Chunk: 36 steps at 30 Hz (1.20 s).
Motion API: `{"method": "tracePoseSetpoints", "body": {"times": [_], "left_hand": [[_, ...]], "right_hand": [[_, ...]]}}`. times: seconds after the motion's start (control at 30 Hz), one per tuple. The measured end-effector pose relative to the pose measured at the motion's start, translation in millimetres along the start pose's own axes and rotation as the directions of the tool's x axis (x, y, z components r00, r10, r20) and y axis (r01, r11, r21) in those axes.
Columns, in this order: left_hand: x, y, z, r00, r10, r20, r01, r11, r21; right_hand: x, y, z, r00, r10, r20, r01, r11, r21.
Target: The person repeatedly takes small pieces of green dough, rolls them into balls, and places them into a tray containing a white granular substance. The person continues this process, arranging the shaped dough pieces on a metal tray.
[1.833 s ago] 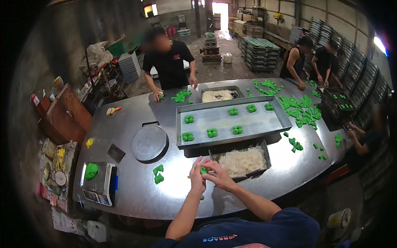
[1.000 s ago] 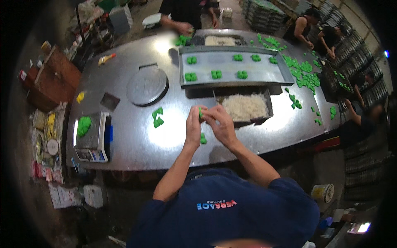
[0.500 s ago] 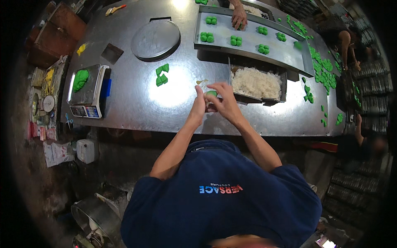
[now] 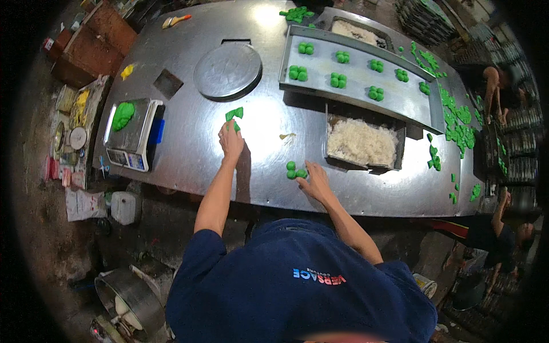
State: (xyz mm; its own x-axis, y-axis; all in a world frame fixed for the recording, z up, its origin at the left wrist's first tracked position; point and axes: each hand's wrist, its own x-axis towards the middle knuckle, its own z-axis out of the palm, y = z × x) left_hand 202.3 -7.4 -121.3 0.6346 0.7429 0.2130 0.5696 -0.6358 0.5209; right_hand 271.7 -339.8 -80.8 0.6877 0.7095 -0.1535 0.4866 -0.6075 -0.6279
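The left arm (image 4: 215, 200) reaches far, leaning right. Its hand (image 4: 231, 140) is back up, fingers pointing far. The right arm (image 4: 353, 227) leans left. Its hand (image 4: 315, 183) is nearer, thumb and pointing finger apart.

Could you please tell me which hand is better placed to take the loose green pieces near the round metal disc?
Probably the left hand: it is right at the green pieces, while the right hand is farther off, beside the green balls.
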Motion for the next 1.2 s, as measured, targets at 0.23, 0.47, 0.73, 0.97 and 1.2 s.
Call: {"method": "tracePoseSetpoints", "body": {"times": [0.23, 0.47, 0.73, 0.97, 1.2], "left_hand": [[34.5, -36.2, 37.1, 0.978, -0.099, 0.185, 0.079, 0.990, 0.113], [-65.0, 22.2, -12.1, 0.857, -0.056, 0.513, 0.282, 0.883, -0.375], [-137.2, 46.9, -112.0, 0.895, 0.283, 0.344, -0.063, 0.845, -0.530], [-85.1, -3.6, -103.4, 0.926, 0.083, 0.368, 0.079, 0.912, -0.403], [-66.3, 107.3, -91.0, 0.810, 0.165, 0.563, 0.413, 0.521, -0.747]], "right_hand": [[-36.0, 51.9, -22.8, 0.998, 0.055, 0.012, -0.056, 0.991, 0.119], [-6.5, -29.1, -21.8, 0.977, 0.095, 0.190, -0.181, 0.838, 0.514], [18.4, -100.0, 26.2, 0.976, -0.061, 0.209, -0.101, 0.724, 0.682], [61.9, -76.6, -47.9, 0.920, 0.197, -0.338, 0.118, 0.684, 0.720], [2.2, -135.1, -53.9, 0.928, 0.017, -0.373, 0.249, 0.714, 0.654]]}}
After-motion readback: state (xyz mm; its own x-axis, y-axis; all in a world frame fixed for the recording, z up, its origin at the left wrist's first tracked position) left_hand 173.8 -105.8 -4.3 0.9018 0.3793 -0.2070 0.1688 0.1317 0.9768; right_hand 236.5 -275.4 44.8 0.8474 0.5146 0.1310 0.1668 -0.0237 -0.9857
